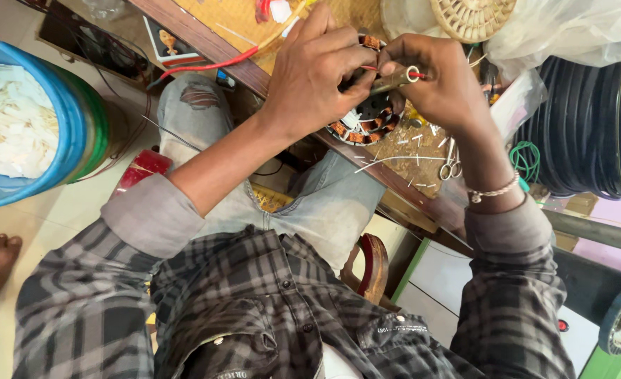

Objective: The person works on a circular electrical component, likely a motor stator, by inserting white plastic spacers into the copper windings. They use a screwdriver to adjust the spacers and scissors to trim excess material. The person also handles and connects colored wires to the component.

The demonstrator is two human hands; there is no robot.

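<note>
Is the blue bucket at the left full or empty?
Nearly full. The blue bucket holds a heap of white paper-like strips reaching close to its rim; how deep the heap goes cannot be told.

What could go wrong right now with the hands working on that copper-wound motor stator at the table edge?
1. The stator sits near the table edge, over the lap; a push from the left hand might tip it off.
2. The right hand drives a thin metal tool close to the left fingers; a slip could jab them or nick the windings.
3. The red wire trails loose and could snag.
</note>
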